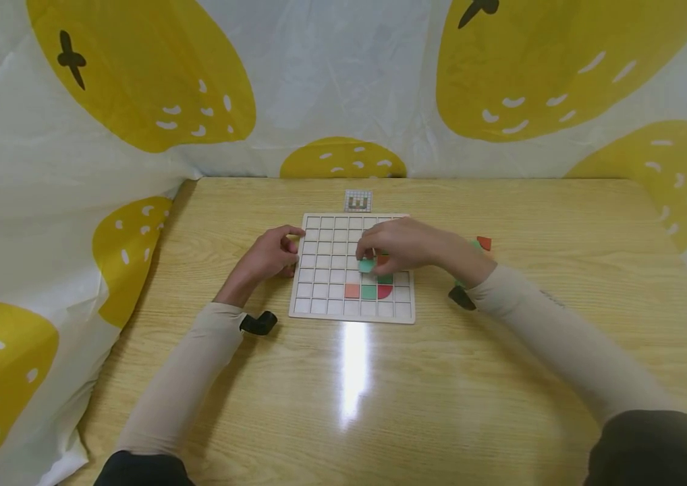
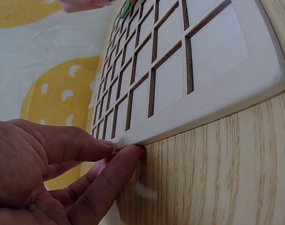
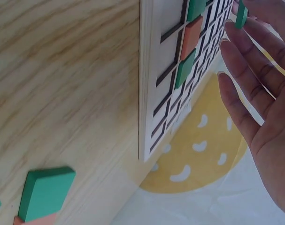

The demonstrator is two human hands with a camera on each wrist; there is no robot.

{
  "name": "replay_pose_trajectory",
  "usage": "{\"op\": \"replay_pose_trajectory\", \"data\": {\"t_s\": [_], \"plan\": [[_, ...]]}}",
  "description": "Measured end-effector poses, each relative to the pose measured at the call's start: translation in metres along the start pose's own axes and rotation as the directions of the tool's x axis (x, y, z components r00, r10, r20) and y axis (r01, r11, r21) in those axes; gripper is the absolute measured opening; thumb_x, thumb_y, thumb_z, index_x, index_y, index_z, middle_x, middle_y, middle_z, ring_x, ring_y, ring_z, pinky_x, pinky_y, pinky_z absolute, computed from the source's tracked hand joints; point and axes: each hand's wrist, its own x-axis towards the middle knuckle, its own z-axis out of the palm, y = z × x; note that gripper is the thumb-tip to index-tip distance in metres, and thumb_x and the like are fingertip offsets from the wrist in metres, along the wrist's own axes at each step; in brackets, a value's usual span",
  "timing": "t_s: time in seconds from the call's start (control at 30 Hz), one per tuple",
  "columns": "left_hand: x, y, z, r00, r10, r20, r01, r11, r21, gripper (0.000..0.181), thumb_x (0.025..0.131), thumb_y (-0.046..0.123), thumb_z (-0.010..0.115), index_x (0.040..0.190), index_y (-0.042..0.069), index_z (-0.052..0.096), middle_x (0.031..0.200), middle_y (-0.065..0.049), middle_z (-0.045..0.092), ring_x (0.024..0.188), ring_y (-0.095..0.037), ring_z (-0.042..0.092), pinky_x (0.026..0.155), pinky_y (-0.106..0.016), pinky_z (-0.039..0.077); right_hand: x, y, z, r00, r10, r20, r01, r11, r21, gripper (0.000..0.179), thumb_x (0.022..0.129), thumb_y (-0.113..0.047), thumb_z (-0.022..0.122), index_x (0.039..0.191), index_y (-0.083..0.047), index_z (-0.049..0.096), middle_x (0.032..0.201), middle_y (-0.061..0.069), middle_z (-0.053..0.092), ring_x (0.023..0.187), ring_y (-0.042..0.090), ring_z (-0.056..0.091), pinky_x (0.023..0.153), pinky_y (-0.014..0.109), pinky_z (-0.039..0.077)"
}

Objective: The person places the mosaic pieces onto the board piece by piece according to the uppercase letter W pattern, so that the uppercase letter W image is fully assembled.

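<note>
On the counter [image 1: 355, 445] lies a gridded board [image 1: 319, 275]. The left hand [image 1: 267, 255] pinches its ten-o'clock edge; the right hand [image 1: 401, 243], hiding some cells, pinches a green tile [image 1: 366, 266]. Coloured tiles [image 1: 369, 291] occupy cells between three and six o'clock; loose pieces [image 1: 484, 243] at three are partly covered.
</note>
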Motion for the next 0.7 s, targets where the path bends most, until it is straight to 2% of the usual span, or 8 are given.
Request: {"op": "replay_pose_trajectory", "data": {"t_s": [0.33,0.7], "plan": [[0.001,-0.001,0.0,1.0,-0.002,-0.005,0.002,1.0,-0.014,0.053,0.096,-0.008,0.059,0.146,0.009,0.05,0.101,-0.015,0.052,0.075,-0.025,0.056,0.068,-0.035,0.061,0.01,-0.007,0.004,1.0,-0.007,0.021,0.006,1.0,0.026,0.025,0.088,-0.027,0.077,0.11,-0.017,0.071,0.098,-0.004,0.067,0.089,0.013,0.06,0.072,0.031,0.049],[0.001,0.0,0.0,1.0,-0.01,-0.01,0.01,1.0,0.002,0.052,0.096,-0.007,0.059,0.145,0.009,0.051,0.101,-0.014,0.052,0.074,-0.025,0.057,0.066,-0.034,0.059,0.021,-0.008,0.015,0.999,-0.012,0.044,0.014,0.999,-0.037,0.022,0.09,-0.032,0.075,0.109,-0.021,0.071,0.1,-0.007,0.066,0.089,0.009,0.059,0.07,0.03,0.051]]}}
